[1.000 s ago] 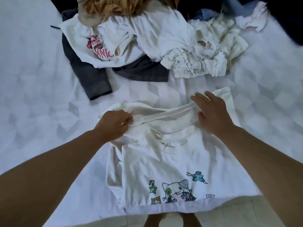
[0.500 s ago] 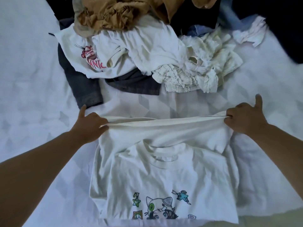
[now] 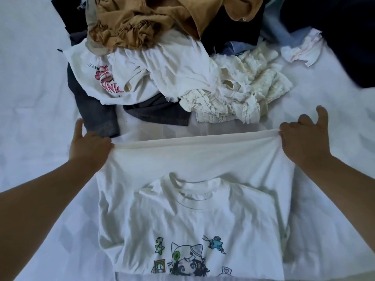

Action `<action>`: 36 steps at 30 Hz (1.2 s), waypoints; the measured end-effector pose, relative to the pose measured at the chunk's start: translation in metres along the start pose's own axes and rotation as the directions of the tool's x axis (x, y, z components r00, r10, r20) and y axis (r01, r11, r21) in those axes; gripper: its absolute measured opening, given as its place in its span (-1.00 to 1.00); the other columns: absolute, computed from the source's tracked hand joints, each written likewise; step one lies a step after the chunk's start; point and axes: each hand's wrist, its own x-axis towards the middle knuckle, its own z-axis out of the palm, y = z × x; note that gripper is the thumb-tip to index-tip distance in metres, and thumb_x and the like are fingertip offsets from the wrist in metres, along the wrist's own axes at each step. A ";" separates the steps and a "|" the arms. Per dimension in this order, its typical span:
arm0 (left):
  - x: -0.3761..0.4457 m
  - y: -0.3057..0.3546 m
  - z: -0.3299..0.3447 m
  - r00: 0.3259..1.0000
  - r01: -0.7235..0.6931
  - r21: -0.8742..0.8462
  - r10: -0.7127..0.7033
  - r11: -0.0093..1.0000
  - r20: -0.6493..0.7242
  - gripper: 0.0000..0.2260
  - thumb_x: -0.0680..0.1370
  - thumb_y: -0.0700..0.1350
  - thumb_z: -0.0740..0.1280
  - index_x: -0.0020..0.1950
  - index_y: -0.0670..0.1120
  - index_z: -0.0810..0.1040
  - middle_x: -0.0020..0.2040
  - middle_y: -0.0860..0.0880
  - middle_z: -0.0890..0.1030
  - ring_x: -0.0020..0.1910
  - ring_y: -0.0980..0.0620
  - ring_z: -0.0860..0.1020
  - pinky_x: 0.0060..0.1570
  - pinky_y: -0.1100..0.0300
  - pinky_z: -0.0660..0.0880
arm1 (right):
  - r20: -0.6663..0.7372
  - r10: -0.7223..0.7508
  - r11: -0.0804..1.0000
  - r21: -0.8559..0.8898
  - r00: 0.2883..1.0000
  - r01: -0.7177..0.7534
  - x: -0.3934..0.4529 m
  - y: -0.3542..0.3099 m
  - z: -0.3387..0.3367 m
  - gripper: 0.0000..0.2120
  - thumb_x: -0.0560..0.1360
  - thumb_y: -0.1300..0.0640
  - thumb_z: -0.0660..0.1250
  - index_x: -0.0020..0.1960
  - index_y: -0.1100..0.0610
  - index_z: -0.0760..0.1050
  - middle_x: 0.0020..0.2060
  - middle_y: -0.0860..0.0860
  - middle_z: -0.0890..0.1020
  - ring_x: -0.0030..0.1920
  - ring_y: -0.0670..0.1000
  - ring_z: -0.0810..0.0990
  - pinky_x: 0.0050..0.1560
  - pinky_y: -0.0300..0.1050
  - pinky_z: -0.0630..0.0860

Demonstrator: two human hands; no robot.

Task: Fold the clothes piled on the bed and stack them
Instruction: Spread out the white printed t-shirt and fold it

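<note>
Both my hands, left (image 3: 89, 148) and right (image 3: 304, 141), pinch the ends of the white T-shirt (image 3: 192, 209) fold, stretched taut left to right across mid-frame, with the shirt lying on the bed (image 3: 30, 98) toward me and the pile (image 3: 172, 67) beyond, so folding should come straight toward me.

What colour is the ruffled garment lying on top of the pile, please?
The ruffled garment is mustard brown, seen in the head view.

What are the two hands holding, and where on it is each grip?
Left hand and right hand hold the white cat-print T-shirt, gripping opposite ends of its folded far edge.
</note>
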 end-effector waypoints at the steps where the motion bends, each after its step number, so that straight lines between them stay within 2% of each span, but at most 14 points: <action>1: 0.000 0.003 0.000 1.000 0.026 -0.026 -0.026 0.999 -0.002 -0.73 0.63 0.02 0.05 0.02 0.09 0.54 -0.07 0.15 0.60 0.17 0.06 0.47 0.31 -0.17 -0.47 | -0.001 0.045 0.999 0.030 0.999 -0.045 0.000 -0.002 0.001 -0.83 0.28 0.42 0.41 -0.40 0.26 0.47 -0.59 0.13 0.42 -0.31 0.21 0.49 0.38 0.16 -0.08; 5: 0.002 0.024 0.006 0.997 0.078 -0.247 -0.082 0.966 -0.008 -0.68 0.64 0.04 0.00 0.18 0.02 0.50 0.17 0.01 0.55 0.26 -0.01 0.43 0.43 -0.08 -0.01 | 0.178 0.091 0.993 0.062 0.980 -0.103 -0.001 -0.022 0.009 -0.97 0.40 0.29 0.37 -0.21 0.24 0.58 -0.27 0.17 0.56 -0.08 0.25 0.51 0.38 0.16 -0.09; 9: 0.008 0.034 0.024 0.990 -0.110 -0.548 0.043 0.829 -0.133 -0.62 0.52 0.19 0.29 0.16 -0.06 0.55 0.19 -0.09 0.54 0.24 -0.16 0.44 0.36 -0.09 0.12 | 0.336 -0.053 0.948 0.313 0.940 -0.059 0.006 -0.039 0.019 -0.60 0.45 0.12 0.29 0.29 0.06 0.41 0.22 0.03 0.47 0.34 0.10 0.29 0.39 0.11 -0.17; 11: 0.010 0.040 0.023 0.984 -0.166 -0.632 0.082 0.757 -0.161 -0.65 0.48 0.15 0.36 0.14 -0.04 0.55 0.09 -0.06 0.59 0.16 -0.14 0.48 0.32 -0.03 0.19 | 0.362 -0.099 0.902 0.427 0.927 -0.071 0.010 -0.049 0.020 -0.61 0.46 0.07 0.29 0.28 0.02 0.38 0.15 0.01 0.48 0.33 0.07 0.29 0.40 0.06 -0.13; 14: 0.013 0.046 0.012 0.980 -0.196 -0.657 0.125 0.727 -0.154 -0.78 0.51 0.10 0.34 0.00 -0.03 0.57 -0.15 0.00 0.62 -0.11 -0.04 0.53 -0.09 0.17 0.31 | 0.380 -0.148 0.922 0.386 0.913 -0.011 0.015 -0.055 0.019 -0.80 0.48 0.00 0.32 0.04 0.07 0.47 -0.05 0.01 0.51 0.17 0.10 0.41 0.36 0.03 0.01; 17: 0.017 0.042 0.004 0.996 -0.073 -0.752 0.007 0.656 -0.092 -0.82 0.54 0.04 0.32 -0.15 -0.04 0.47 -0.19 -0.03 0.57 -0.21 -0.07 0.51 -0.23 0.16 0.29 | 0.205 -0.111 0.924 0.381 0.972 0.025 0.015 -0.055 0.028 -0.90 0.46 0.16 0.37 -0.15 0.20 0.51 -0.20 0.11 0.53 -0.12 0.20 0.57 0.21 0.14 0.28; 20: 0.015 0.041 -0.001 0.968 0.023 -0.773 -0.207 0.634 -0.141 -0.83 0.58 -0.01 0.25 -0.12 -0.09 0.44 -0.16 -0.03 0.48 -0.21 -0.12 0.48 -0.15 0.10 0.30 | -0.054 0.079 0.932 0.359 0.995 -0.054 0.008 -0.059 0.032 -0.87 0.41 0.18 0.25 -0.24 0.24 0.46 -0.32 0.16 0.52 -0.35 0.21 0.54 0.04 0.16 0.38; 23: 0.010 0.050 0.005 0.909 0.073 -0.807 -0.372 0.586 -0.188 -0.77 0.55 -0.07 0.31 0.14 -0.16 0.51 0.13 -0.17 0.50 0.17 -0.22 0.43 0.23 -0.05 0.22 | -0.100 0.222 0.938 0.292 0.970 -0.184 -0.001 -0.078 0.023 -0.84 0.41 0.15 0.20 -0.11 0.23 0.45 -0.17 0.20 0.51 -0.14 0.23 0.51 0.13 0.11 0.20; 26: -0.005 0.069 0.018 0.890 -0.184 -0.754 -0.219 0.631 -0.401 -0.60 0.60 0.01 0.21 0.39 -0.13 0.36 0.41 -0.19 0.36 0.42 -0.19 0.23 0.40 -0.09 0.02 | -0.243 0.065 0.880 0.471 0.968 0.060 -0.012 -0.105 0.009 -0.83 0.38 0.09 0.23 -0.07 0.13 0.43 -0.10 0.17 0.51 -0.05 0.22 0.50 0.02 0.06 0.25; 28: -0.020 0.081 0.031 0.820 -0.470 -0.549 0.112 0.691 -0.561 -0.56 0.64 0.08 -0.03 0.48 -0.05 0.22 0.49 -0.14 0.25 0.48 -0.12 0.12 0.42 -0.06 -0.03 | -0.293 -0.277 0.759 0.517 0.915 0.395 -0.024 -0.120 0.011 -0.84 0.42 0.10 0.21 -0.06 0.12 0.49 -0.05 0.13 0.55 -0.02 0.23 0.54 0.00 0.06 0.34; 30: -0.031 0.084 0.049 0.749 -0.621 -0.355 0.393 0.699 -0.534 -0.53 0.65 0.12 -0.15 0.53 0.03 0.14 0.53 -0.05 0.17 0.52 -0.09 0.05 0.44 -0.08 -0.06 | -0.219 -0.429 0.737 0.477 0.876 0.480 -0.037 -0.123 0.024 -0.72 0.46 0.08 0.17 0.06 0.11 0.57 0.11 0.12 0.59 0.13 0.20 0.53 0.09 0.05 0.36; 32: -0.036 0.078 0.059 0.852 -0.480 -0.381 0.317 0.790 -0.416 -0.53 0.64 0.16 -0.18 0.55 0.09 0.04 0.55 -0.04 0.12 0.53 -0.06 -0.02 0.45 -0.08 -0.21 | -0.101 -0.342 0.831 0.432 0.934 0.351 -0.039 -0.110 0.033 -0.61 0.46 0.04 0.14 0.19 0.10 0.56 0.23 0.14 0.56 0.23 0.18 0.50 0.13 0.08 0.36; 34: -0.038 0.066 0.063 0.985 -0.120 -0.505 0.039 0.855 -0.167 -0.52 0.64 0.16 -0.17 0.55 0.11 -0.15 0.58 -0.04 -0.09 0.54 -0.07 -0.16 0.42 -0.11 -0.31 | 0.021 -0.166 0.912 0.382 0.986 0.146 -0.036 -0.094 0.030 -0.59 0.44 0.07 0.11 0.20 0.15 0.54 0.22 0.21 0.54 0.20 0.25 0.52 0.05 0.15 0.42; 36: -0.040 0.053 0.061 0.984 0.176 -0.599 -0.156 0.781 0.086 -0.48 0.64 0.13 -0.11 0.56 0.05 -0.17 0.56 -0.06 -0.21 0.53 -0.11 -0.24 0.42 -0.16 -0.28 | 0.068 -0.014 0.912 0.409 0.998 -0.015 -0.033 -0.083 0.016 -0.62 0.41 0.13 0.11 0.10 0.25 0.54 0.13 0.27 0.55 0.09 0.29 0.55 -0.06 0.16 0.47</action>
